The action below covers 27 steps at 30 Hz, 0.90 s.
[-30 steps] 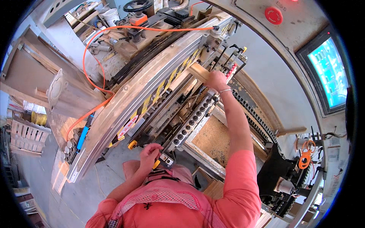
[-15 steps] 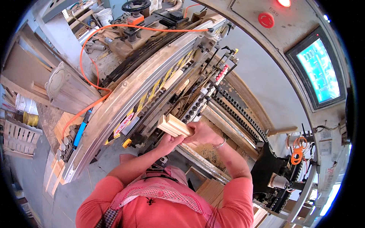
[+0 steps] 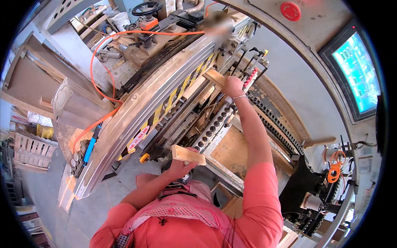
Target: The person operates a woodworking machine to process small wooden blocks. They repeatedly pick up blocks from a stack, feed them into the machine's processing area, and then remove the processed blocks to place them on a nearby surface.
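Note:
My left hand (image 3: 180, 169) is closed round a short, pale wooden block (image 3: 187, 154), held low in front of my body. Stretched far forward, my right hand (image 3: 233, 87) grips the near end of another wooden piece (image 3: 214, 76). That piece tilts up to the left, over the machine bed beside the yellow-and-black striped rail (image 3: 173, 101). I cannot tell whether its far end touches the machine. Below my right wrist runs a row of round black knobs (image 3: 212, 128) on a white bar.
At the right stands a control panel with a lit screen (image 3: 356, 73) and a red stop button (image 3: 290, 11). An orange hose (image 3: 92, 70) loops over the curved frame at the left. A sawdust-covered board (image 3: 229, 151) lies by my right forearm.
Both hands were together on a small stack of wooden pieces. Now they are apart: my right hand has carried one piece forward, while my left keeps a block near my body.

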### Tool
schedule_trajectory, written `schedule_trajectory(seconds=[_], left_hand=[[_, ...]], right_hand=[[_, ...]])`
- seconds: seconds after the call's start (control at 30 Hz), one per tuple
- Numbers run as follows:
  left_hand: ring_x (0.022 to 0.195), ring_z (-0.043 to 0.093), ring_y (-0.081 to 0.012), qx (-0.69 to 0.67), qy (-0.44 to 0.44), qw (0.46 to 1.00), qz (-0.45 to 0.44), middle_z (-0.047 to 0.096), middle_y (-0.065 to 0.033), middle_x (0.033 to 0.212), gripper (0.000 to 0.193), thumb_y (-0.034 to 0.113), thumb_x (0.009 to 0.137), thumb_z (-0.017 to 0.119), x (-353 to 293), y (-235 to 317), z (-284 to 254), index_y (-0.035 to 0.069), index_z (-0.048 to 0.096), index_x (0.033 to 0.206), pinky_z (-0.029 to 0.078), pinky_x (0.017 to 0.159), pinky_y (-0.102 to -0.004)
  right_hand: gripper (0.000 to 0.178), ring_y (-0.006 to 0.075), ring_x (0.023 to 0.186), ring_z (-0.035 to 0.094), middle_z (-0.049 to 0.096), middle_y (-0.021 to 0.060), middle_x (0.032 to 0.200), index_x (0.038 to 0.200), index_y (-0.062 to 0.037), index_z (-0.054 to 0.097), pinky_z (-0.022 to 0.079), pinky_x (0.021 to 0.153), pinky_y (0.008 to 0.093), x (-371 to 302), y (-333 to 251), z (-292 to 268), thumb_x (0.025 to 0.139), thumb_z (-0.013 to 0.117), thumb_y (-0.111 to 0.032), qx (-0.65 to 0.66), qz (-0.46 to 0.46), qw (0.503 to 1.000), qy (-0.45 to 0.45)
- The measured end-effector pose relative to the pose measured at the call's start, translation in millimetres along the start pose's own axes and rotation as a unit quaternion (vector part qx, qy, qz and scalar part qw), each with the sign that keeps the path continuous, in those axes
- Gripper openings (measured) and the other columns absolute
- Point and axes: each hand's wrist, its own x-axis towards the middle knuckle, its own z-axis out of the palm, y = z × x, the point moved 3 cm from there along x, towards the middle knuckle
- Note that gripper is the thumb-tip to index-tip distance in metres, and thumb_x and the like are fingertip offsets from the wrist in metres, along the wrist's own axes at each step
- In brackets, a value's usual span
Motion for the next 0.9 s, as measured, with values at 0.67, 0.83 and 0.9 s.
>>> schedule_trajectory(seconds=[0.67, 0.83, 0.9], left_hand=[[0.100, 0.052, -0.0166, -0.096, -0.022, 0.994, -0.041, 0.054, -0.0091, 0.106, 0.037, 0.003, 0.078, 0.059, 5, -9, -3, 0.001, 0.045, 0.112, 0.042, 0.086, -0.0316], [0.100, 0.051, -0.0159, -0.161, -0.021, 0.985, -0.058, 0.053, -0.0093, 0.106, 0.035, 0.002, 0.079, 0.058, 8, -5, -1, 0.001, 0.044, 0.111, 0.042, 0.085, -0.0309], [0.100, 0.052, -0.0160, -0.185, -0.018, 0.981, -0.056, 0.053, -0.0095, 0.106, 0.035, 0.002, 0.079, 0.057, 11, -3, -1, 0.001, 0.044, 0.112, 0.042, 0.085, -0.0309]], right_hand=[[0.047, 0.0315, 0.083, 0.063, 0.065, 0.0173, 0.087, 0.093, -0.0033, 0.062, 0.051, 0.073, 0.0398, -16, -11, -2, 0.073, 0.064, -0.046, 0.015, -0.004, 1.000, -0.019], [0.048, 0.0330, 0.084, 0.063, 0.064, 0.0179, 0.086, 0.094, -0.0013, 0.058, 0.050, 0.072, 0.0392, -16, -4, 9, 0.071, 0.067, -0.043, -0.015, -0.010, 1.000, 0.000], [0.048, 0.0328, 0.084, 0.063, 0.064, 0.0188, 0.085, 0.095, -0.0007, 0.057, 0.050, 0.073, 0.0392, -11, 2, 14, 0.069, 0.069, -0.040, -0.009, -0.011, 1.000, 0.002]])
